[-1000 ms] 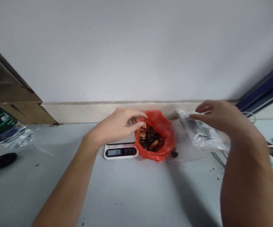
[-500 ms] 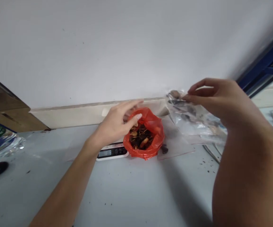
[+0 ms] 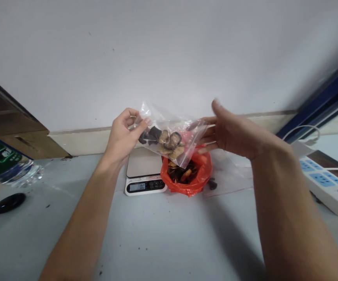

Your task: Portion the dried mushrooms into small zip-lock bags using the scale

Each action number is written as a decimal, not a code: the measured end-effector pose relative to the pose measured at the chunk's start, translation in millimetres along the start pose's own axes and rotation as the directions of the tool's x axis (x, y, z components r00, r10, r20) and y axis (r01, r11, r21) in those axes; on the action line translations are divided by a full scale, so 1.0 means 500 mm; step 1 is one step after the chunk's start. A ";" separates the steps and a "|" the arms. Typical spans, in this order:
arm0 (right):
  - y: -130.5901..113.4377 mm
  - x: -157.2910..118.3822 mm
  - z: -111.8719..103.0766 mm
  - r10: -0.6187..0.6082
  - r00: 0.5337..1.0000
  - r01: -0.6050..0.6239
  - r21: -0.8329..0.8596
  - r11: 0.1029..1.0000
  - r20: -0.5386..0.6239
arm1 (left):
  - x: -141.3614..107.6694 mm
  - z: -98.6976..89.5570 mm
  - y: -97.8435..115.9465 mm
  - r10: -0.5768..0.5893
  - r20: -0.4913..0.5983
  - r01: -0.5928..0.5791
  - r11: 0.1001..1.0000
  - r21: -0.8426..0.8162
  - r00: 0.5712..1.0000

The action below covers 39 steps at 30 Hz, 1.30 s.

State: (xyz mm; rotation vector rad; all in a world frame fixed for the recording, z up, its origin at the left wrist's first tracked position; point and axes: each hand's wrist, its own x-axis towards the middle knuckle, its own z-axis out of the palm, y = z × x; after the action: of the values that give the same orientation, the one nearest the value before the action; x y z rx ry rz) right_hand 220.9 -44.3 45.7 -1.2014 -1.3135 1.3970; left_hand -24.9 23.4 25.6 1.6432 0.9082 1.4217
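A clear zip bag [image 3: 183,121] hangs tilted above the scale and the red bag. Inside it are brown dried mushrooms [image 3: 170,140] and dark pieces. My left hand [image 3: 124,132] is closed, pinching the zip bag's left end between thumb and fingers. At the bag's right end, my right hand [image 3: 233,134] has its thumb raised and its fingers spread beside the zip edge. Below, an opened red plastic bag [image 3: 199,181] holds dark and orange-brown dried bits. To its left lies a white kitchen scale [image 3: 142,166], its display reading 0.0.
A flat clear bag [image 3: 230,183] lies right of the red bag, near a small dark piece [image 3: 212,183]. On the right is a white power strip [image 3: 326,181] with cables. A water bottle [image 3: 7,162] and a black oval object [image 3: 9,203] are at left. The wall [image 3: 169,58] rises behind.
The zip bag has come from the right to above the scale and red bag. My left hand has left the red bag's rim and gripped it; my right hand has let go.
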 end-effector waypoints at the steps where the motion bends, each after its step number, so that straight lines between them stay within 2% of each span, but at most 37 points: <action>1: -0.001 -0.002 -0.004 0.002 1.000 -0.001 -0.064 0.998 0.019 | 0.002 -0.004 -0.003 -0.019 -0.024 0.019 1.000 0.006 1.000; 5: -0.002 -0.001 -0.004 -0.044 0.998 0.052 -0.253 0.966 0.037 | 0.004 -0.012 -0.008 -0.066 -0.075 0.078 0.985 0.157 0.995; 8: 0.005 0.011 0.011 -0.092 0.995 0.100 -0.320 0.942 0.040 | -0.001 -0.012 -0.003 0.045 -0.145 0.018 0.915 0.403 0.988; 9: 0.009 0.017 0.017 -0.106 0.993 0.116 -0.329 0.937 0.048 | -0.004 -0.011 0.001 0.085 -0.118 -0.024 0.893 0.450 0.989; 10: 0.013 0.023 0.024 -0.116 0.991 0.129 -0.332 0.934 0.060 | -0.007 -0.009 0.006 0.091 -0.045 -0.061 0.887 0.458 0.995; 11: 0.017 0.029 0.030 -0.120 0.990 0.139 -0.329 0.934 0.078 | -0.011 -0.006 0.011 0.056 0.072 -0.082 0.898 0.432 0.996; 12: 0.020 0.034 0.037 -0.121 0.988 0.146 -0.321 0.936 0.097 | -0.015 -0.003 0.017 -0.004 0.210 -0.079 0.919 0.386 0.978; 14: 0.025 0.042 0.048 -0.119 0.983 0.156 -0.298 0.942 0.137 | -0.023 0.003 0.030 -0.116 0.436 -0.028 0.951 0.309 0.892; 15: 0.027 0.044 0.053 -0.119 0.981 0.160 -0.289 0.944 0.154 | -0.027 0.005 0.035 -0.156 0.499 0.000 0.955 0.298 0.852; 16: 0.027 0.046 0.057 -0.124 0.979 0.166 -0.279 0.946 0.163 | -0.029 0.006 0.040 -0.188 0.537 0.024 0.954 0.298 0.822; 18: 0.027 0.049 0.063 -0.138 0.977 0.179 -0.265 0.948 0.164 | -0.031 0.005 0.048 -0.231 0.565 0.057 0.949 0.309 0.792; 26: 0.033 0.051 0.071 -0.122 0.978 0.161 -0.240 0.957 0.169 | -0.024 -0.005 0.050 -0.285 0.581 0.120 0.944 0.306 0.762; 30: 0.023 0.045 0.082 -0.082 0.986 0.118 -0.256 0.959 0.146 | -0.024 0.000 0.050 -0.339 0.521 0.143 0.914 0.379 0.784; 33: 0.007 0.037 0.097 -0.023 0.999 0.037 -0.354 0.934 0.044 | -0.024 0.001 0.051 -0.338 0.482 0.123 0.898 0.423 0.808; 36: -0.005 0.030 0.105 -0.017 0.991 -0.051 -0.493 0.869 -0.133 | -0.022 -0.007 0.053 -0.272 0.370 0.101 0.902 0.419 0.888; 39: -0.002 0.031 0.102 -0.065 0.950 -0.119 -0.547 0.829 -0.304 | -0.021 -0.020 0.056 -0.172 0.243 0.072 0.925 0.374 0.955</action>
State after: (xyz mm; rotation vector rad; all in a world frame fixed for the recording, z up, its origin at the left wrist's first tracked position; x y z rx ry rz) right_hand 168.1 -38.4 44.8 -1.7552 -1.5269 0.7931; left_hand -35.1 2.4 46.9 1.9553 1.1375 0.9485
